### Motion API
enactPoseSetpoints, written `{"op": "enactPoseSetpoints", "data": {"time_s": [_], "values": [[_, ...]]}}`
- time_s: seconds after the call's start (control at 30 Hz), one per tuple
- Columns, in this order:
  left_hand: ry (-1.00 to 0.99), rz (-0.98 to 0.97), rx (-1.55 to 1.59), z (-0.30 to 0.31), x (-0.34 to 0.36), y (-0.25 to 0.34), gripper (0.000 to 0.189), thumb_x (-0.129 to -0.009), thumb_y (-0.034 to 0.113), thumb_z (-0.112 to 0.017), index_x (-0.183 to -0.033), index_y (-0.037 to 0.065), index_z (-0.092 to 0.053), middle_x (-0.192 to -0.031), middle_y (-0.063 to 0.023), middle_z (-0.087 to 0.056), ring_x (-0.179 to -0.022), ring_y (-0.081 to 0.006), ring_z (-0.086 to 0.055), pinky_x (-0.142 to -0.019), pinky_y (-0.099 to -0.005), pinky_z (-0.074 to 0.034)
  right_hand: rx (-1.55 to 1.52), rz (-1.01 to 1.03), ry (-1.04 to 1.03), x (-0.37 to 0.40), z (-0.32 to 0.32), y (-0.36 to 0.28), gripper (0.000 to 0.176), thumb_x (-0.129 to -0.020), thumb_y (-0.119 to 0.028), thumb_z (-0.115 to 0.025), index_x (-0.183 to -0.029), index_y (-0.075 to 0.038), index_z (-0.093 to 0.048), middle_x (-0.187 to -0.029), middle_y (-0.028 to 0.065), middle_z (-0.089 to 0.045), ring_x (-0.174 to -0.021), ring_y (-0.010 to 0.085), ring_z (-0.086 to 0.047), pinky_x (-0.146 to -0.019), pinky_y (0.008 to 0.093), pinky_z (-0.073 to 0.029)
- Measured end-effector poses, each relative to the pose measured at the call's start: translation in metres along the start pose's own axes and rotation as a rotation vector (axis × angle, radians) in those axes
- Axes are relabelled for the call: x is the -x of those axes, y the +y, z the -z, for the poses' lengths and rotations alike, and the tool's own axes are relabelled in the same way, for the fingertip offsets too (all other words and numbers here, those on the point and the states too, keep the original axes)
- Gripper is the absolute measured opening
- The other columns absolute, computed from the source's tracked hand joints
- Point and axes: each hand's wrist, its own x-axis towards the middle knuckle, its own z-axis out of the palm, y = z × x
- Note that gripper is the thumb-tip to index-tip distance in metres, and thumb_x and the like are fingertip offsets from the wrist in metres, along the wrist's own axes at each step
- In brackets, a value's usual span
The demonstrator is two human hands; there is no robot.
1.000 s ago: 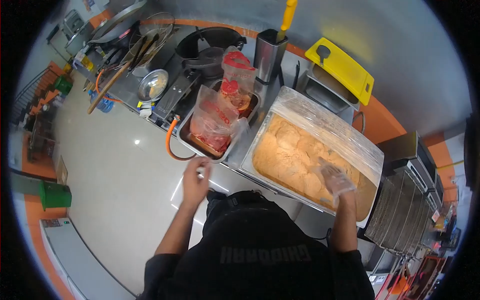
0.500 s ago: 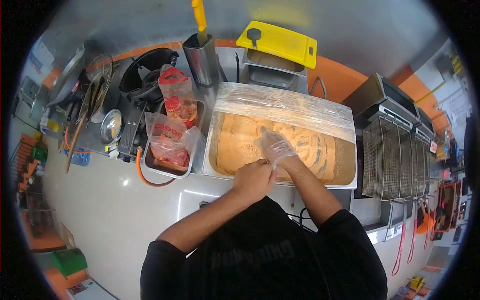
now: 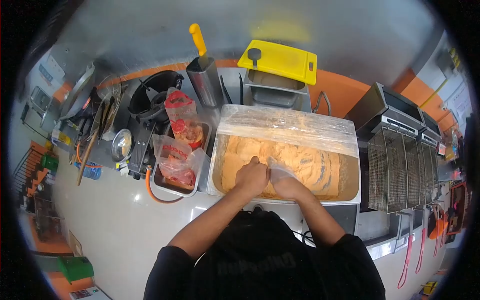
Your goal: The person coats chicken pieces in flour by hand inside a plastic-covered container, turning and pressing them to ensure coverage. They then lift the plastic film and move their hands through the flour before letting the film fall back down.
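My right hand (image 3: 284, 181) wears a clear plastic glove and is over a metal tub (image 3: 216, 169) of orange-tinted flour (image 3: 250, 147). The glove is wrinkled, and I cannot make out how the fingers inside it are bent. Close beside it on the left, my bare left hand (image 3: 252, 177) is closed with the knuckles up. Whether its fingers hold part of the glove is hidden. Clear plastic wrap (image 3: 290, 122) covers the back part of the tub.
To the left, a metal tray (image 3: 201, 172) holds raw meat in plastic bags (image 3: 175, 162). Behind stand a knife holder (image 3: 205, 82) with a yellow-handled knife and a yellow cutting board (image 3: 285, 60) on metal pans. Wire fryer baskets (image 3: 395, 170) sit at the right.
My left hand has moved off the glove's wrist end to beside the gloved fingers. My right hand has drawn back toward me. The whole view has shifted slightly.
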Motion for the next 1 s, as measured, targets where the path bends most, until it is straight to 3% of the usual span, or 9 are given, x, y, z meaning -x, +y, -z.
{"op": "enactPoseSetpoints", "data": {"time_s": [0.07, 0.1, 0.23, 0.4, 0.53, 0.6, 0.7, 0.77, 1.0], "values": [[0.021, 0.007, -0.05, 0.0, -0.006, 0.0, 0.023, -0.081, 0.022, -0.047, -0.074, 0.004, -0.062, -0.089, -0.0173, -0.053, -0.077, -0.0356, -0.056, -0.07, -0.0441, -0.046, -0.041, -0.033, -0.239, 0.011, 0.005, -0.003, 0.034, -0.082, -0.015, -0.036, -0.105, 0.008, -0.048, -0.1, 0.031, -0.053, -0.097, 0.0406, -0.05, -0.083, 0.044, -0.04], [0.036, 0.021, -0.094, -0.001, -0.008, 0.0, 0.023, -0.08, 0.021, -0.048, -0.074, 0.004, -0.062, -0.089, -0.0178, -0.052, -0.077, -0.0359, -0.056, -0.07, -0.0441, -0.046, -0.152, -0.05, -0.168, 0.02, 0.004, -0.001, 0.032, -0.083, -0.014, -0.038, -0.104, 0.007, -0.048, -0.094, 0.0306, -0.054, -0.093, 0.0401, -0.053, -0.082, 0.044, -0.04], [0.145, 0.016, -0.012, 0.005, -0.022, -0.023, 0.02, -0.08, 0.019, -0.049, -0.073, 0.004, -0.06, -0.087, -0.0184, -0.053, -0.077, -0.0358, -0.055, -0.07, -0.0437, -0.045, -0.071, -0.029, -0.38, 0.035, 0.07, -0.057, 0.032, -0.084, -0.015, -0.041, -0.106, 0.007, -0.048, -0.097, 0.0288, -0.054, -0.095, 0.0402, -0.052, -0.084, 0.043, -0.04], [0.358, -0.1, 0.063, 0.029, -0.05, -0.011, 0.025, -0.082, 0.023, -0.049, -0.071, 0.002, -0.057, -0.09, -0.0177, -0.051, -0.079, -0.0355, -0.055, -0.069, -0.0452, -0.044, -0.214, 0.122, 0.139, 0.047, 0.116, -0.054, 0.031, -0.083, -0.012, -0.05, -0.109, 0.005, -0.05, -0.109, 0.0196, -0.054, -0.104, 0.0301, -0.051, -0.088, 0.0356, -0.039], [0.446, -0.144, 0.13, 0.056, -0.094, 0.003, 0.024, -0.081, 0.021, -0.048, -0.072, 0.002, -0.059, -0.08, -0.0187, -0.056, -0.077, -0.0368, -0.054, -0.069, -0.0451, -0.043, -0.314, -0.03, 0.186, 0.045, 0.152, -0.026, 0.033, -0.082, -0.01, -0.052, -0.111, 0.006, -0.05, -0.112, 0.0176, -0.054, -0.105, 0.0244, -0.051, -0.087, 0.0332, -0.041], [0.498, -0.201, 0.18, 0.058, -0.116, 0.002, 0.024, -0.08, 0.021, -0.048, -0.072, 0.001, -0.059, -0.077, -0.019, -0.058, -0.076, -0.0372, -0.055, -0.069, -0.0449, -0.043, -0.654, -0.137, 0.326, 0.042, 0.167, -0.017, 0.037, -0.082, -0.01, -0.054, -0.115, 0.006, -0.049, -0.117, 0.0171, -0.051, -0.107, 0.0214, -0.049, -0.086, 0.0317, -0.041], [0.57, -0.004, 0.154, 0.048, -0.145, -0.011, 0.026, -0.078, 0.023, -0.048, -0.073, 0.001, -0.061, -0.075, -0.0188, -0.06, -0.076, -0.0368, -0.057, -0.069, -0.0437, -0.044, -0.922, -0.108, 0.441, 0.038, 0.176, 0.015, 0.042, -0.085, -0.017, -0.05, -0.12, 0.005, -0.043, -0.119, 0.0176, -0.05, -0.108, 0.0269, -0.05, -0.089, 0.0339, -0.04], [0.48, 0.014, 0.231, 0.048, -0.146, -0.019, 0.026, -0.078, 0.023, -0.048, -0.073, 0.001, -0.061, -0.076, -0.0183, -0.061, -0.077, -0.0362, -0.058, -0.069, -0.0428, -0.045, -1.094, -0.148, 0.481, 0.04, 0.177, 0.029, 0.049, -0.089, -0.028, -0.042, -0.126, 0.003, -0.035, -0.119, 0.0206, -0.048, -0.108, 0.0282, -0.05, -0.088, 0.034, -0.041], [0.271, 0.151, 0.285, 0.041, -0.133, -0.033, 0.027, -0.076, 0.028, -0.054, -0.084, 0.003, -0.06, -0.086, -0.0174, -0.061, -0.083, -0.0344, -0.058, -0.073, -0.0394, -0.045, -1.286, -0.15, 0.426, 0.046, 0.167, 0.043, 0.054, -0.089, -0.036, -0.039, -0.126, 0.003, -0.035, -0.12, 0.0213, -0.047, -0.108, 0.0283, -0.05, -0.087, 0.0335, -0.041]]}}
